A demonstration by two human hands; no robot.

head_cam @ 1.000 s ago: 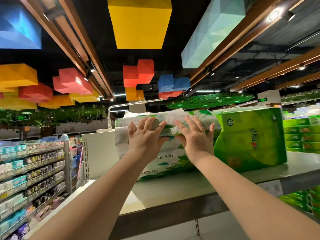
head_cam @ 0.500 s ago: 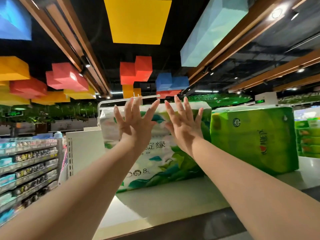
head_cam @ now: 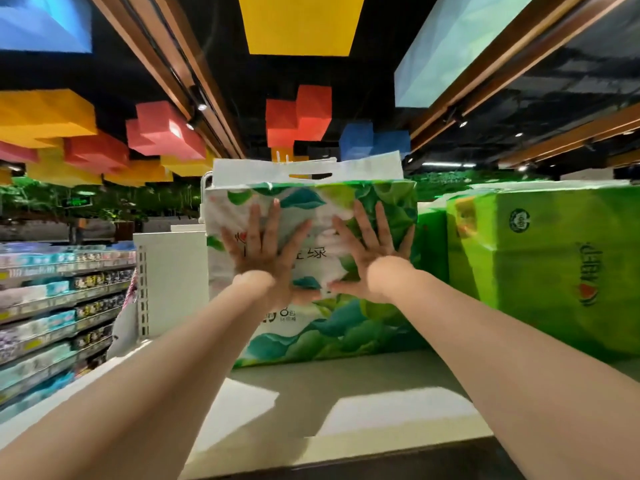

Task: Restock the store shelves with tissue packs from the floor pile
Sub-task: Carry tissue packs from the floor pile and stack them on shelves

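Note:
A white and green tissue pack (head_cam: 346,327) with a leaf print and a white carry handle stands upright on the top shelf (head_cam: 332,393). My left hand (head_cam: 266,254) lies flat against its front face, fingers spread. My right hand (head_cam: 370,258) presses flat beside it, fingers spread too. Neither hand grips the pack; both palms only touch it. Directly right of it stands a bright green tissue pack (head_cam: 554,268), close against the first one.
A white shelf end panel (head_cam: 173,282) rises left of the pack. Further left, aisle shelves (head_cam: 59,306) hold many small goods. Coloured blocks (head_cam: 166,133) hang from the dark ceiling overhead. The shelf's front edge runs below my forearms.
The leaf-print pack went from lying tilted to standing upright and sits further back on the shelf. My hands flattened from a curled hold to open palms on its front.

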